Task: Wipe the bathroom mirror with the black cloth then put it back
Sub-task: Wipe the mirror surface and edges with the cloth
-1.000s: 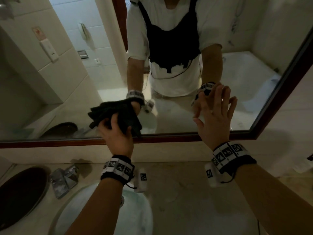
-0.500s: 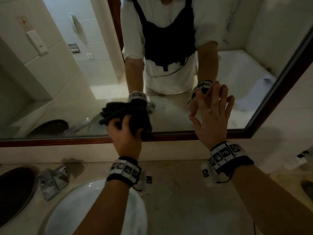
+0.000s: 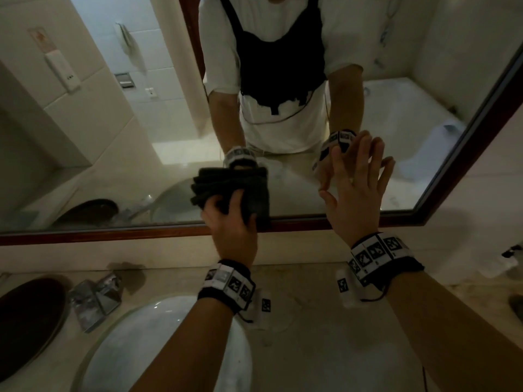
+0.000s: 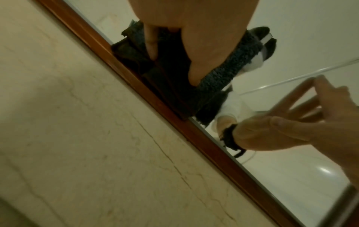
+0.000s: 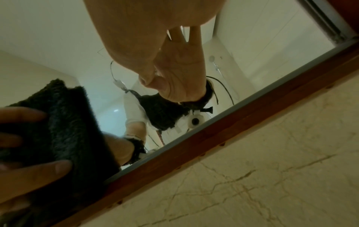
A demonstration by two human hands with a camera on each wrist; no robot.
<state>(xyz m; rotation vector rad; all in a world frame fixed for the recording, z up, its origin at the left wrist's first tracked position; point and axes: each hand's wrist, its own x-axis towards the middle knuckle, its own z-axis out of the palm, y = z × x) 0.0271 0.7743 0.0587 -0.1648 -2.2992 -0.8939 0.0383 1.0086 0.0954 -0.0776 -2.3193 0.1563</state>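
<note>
Now wiping low on the mirror, cloth in my left grip.

On the left, a dark round dish (image 3: 25, 321) and the basin (image 3: 169, 349) sit on the table (image 3: 325, 321). My left hand (image 3: 230, 224) clutches the bunched black cloth (image 3: 240, 190) against the mirror (image 3: 113, 165), just above its wooden frame (image 3: 113, 234). To the right, my right hand (image 3: 358, 188) lies open, fingers straight on the glass. I judge the wiping underway; returning the cloth remains.
</note>
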